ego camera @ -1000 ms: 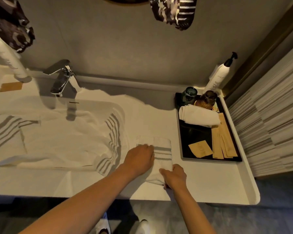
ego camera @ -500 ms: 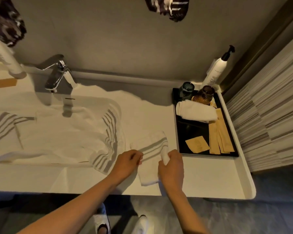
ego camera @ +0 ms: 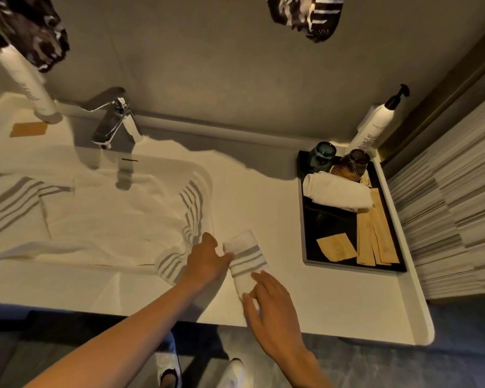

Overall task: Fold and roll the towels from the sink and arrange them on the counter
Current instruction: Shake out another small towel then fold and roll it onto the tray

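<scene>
White counter (ego camera: pixel 333 298) runs below a grey wall, with a chrome faucet (ego camera: pixel 115 121) at the back of the sink (ego camera: pixel 179 170), whose basin is almost wholly hidden under a large white towel with grey stripes (ego camera: pixel 95 219); that towel's left part runs out of frame. Right of the faucet and toward the counter's front edge lies a small rolled striped towel (ego camera: pixel 245 259), lying slantwise on the counter between the sink and a black tray (ego camera: pixel 331 222). The left hand (ego camera: pixel 207 260) pinches the roll's upper end, fingertips hidden behind the cloth, so the hold reads as a light grasp of the towel. The right hand (ego camera: pixel 272 306) has its fingers spread and loose, touching the roll's lower end, which it covers; whether it grips is not clear, but it looks released. On the tray, far right of the faucet, sit a rolled white towel (ego camera: pixel 339 194), two dark tumblers (ego camera: pixel 324 156), and tan paper packets (ego camera: pixel 375 231) whose print is too small to read. A pump bottle (ego camera: pixel 375 127) stands behind the tray. Half a second earlier the small towel was a flat, partly folded piece held up between both hands; it is now a tight roll set down, and the right hand has let go and opened.
</scene>
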{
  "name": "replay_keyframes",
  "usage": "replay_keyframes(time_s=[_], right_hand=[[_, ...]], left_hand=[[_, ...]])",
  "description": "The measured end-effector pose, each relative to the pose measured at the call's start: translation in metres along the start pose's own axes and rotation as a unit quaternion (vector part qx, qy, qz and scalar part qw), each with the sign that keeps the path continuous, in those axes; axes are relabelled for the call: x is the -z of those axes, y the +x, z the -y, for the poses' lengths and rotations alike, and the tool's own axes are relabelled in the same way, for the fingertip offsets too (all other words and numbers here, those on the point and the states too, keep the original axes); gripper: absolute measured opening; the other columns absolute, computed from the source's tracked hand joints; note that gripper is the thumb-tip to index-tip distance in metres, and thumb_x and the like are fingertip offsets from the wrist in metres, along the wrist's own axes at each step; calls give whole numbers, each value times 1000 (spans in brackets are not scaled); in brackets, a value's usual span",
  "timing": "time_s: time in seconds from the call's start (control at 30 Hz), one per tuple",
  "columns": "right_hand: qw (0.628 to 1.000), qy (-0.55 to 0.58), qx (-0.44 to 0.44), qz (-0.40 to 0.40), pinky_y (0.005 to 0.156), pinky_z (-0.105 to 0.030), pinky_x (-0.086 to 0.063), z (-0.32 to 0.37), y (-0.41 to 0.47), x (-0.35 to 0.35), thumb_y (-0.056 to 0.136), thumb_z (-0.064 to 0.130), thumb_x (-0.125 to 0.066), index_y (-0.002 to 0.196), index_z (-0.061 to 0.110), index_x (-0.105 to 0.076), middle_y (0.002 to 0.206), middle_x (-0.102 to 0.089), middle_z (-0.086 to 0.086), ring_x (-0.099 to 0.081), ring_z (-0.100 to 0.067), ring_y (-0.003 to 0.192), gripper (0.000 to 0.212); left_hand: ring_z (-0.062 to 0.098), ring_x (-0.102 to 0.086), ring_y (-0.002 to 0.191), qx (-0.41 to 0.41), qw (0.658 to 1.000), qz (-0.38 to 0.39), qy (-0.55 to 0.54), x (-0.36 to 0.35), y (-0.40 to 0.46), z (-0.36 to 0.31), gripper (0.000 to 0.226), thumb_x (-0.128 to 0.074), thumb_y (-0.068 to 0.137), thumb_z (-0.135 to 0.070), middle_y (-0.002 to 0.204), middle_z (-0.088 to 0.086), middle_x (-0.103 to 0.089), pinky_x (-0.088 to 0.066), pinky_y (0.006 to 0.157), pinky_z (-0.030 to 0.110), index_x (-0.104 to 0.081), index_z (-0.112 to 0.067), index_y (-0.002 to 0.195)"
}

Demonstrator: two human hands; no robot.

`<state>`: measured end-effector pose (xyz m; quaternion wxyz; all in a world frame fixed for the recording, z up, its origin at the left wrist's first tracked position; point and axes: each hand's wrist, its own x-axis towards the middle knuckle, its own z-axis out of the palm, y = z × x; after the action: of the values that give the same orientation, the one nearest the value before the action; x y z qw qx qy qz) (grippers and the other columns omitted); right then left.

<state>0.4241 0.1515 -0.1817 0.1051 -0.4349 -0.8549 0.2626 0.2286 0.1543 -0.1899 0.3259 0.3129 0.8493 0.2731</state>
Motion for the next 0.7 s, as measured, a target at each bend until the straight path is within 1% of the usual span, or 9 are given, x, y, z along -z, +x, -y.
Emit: replay_keyframes(time_s=[0.07,0.17,0.23,0.33,0.43,0.5,0.57,0.63,0.7], right_hand=[[996,20,-66,-56,95,-33,-47,-1,3,-3,91,43,-48,103,23,-55,126,-52,4,-51,-15,115,25],[969,53,-241,-25,89,-35,-50,-4,15,-5,81,43,-64,123,17,-45,118,-50,-2,-52,-19,107,54],[953,114,-280,34,84,-32,-50,-4,23,-3,82,37,-66,124,13,-48,116,-57,-5,-56,-20,102,52],[943,163,-273,100,77,-24,-43,-2,33,6,82,26,-64,122,14,-54,113,-61,-3,-55,-15,93,43],[922,227,-294,112,74,-25,-47,-5,34,22,70,25,-70,111,15,-61,102,-63,1,-59,-16,91,42],[904,292,-298,97,69,-25,-53,-10,33,42,61,25,-71,99,10,-66,96,-68,-3,-64,-19,88,42],[872,377,-307,60,62,-23,-53,-14,30,68,59,17,-74,93,7,-68,90,-71,-7,-66,-20,84,36],[825,469,-317,12,66,-26,-57,-21,29,98,64,5,-79,96,7,-69,92,-74,-9,-69,-22,86,33],[768,552,-323,-22,74,-31,-59,-34,32,122,76,1,-76,105,8,-68,98,-76,-10,-72,-23,91,32]], left_hand=[[28,-62,102,-74,995,-9,71,-2,1,7,58,-71,84,-34,118,8,-58,-50,76,36,-41,-18,131],[26,-49,128,-181,977,67,88,1,10,3,77,-68,86,-26,142,10,-42,-47,102,42,-26,-22,151],[23,-41,138,-157,976,148,34,5,15,-9,91,-75,80,-30,151,6,-40,-38,111,38,-21,-22,153],[20,-44,135,-60,979,192,-15,10,24,-28,108,-83,72,-41,148,2,-42,-39,105,27,-18,-18,155],[20,-58,116,-31,963,267,22,21,33,-32,74,-82,73,-36,134,0,-58,-48,100,33,-48,-20,137],[18,-65,102,-21,948,313,-52,27,31,-38,40,-80,74,-30,113,-1,-70,-54,95,39,-66,-22,110],[15,-66,92,-42,935,331,-117,33,23,-46,23,-77,73,-28,95,-4,-71,-54,84,34,-69,-21,94],[14,-65,88,-67,924,338,-165,30,17,-62,16,-75,79,-24,90,-4,-70,-50,76,25,-68,-18,92],[16,-69,94,-42,914,334,-228,16,12,-82,23,-74,84,-22,99,-1,-74,-53,82,26,-68,-15,105]])
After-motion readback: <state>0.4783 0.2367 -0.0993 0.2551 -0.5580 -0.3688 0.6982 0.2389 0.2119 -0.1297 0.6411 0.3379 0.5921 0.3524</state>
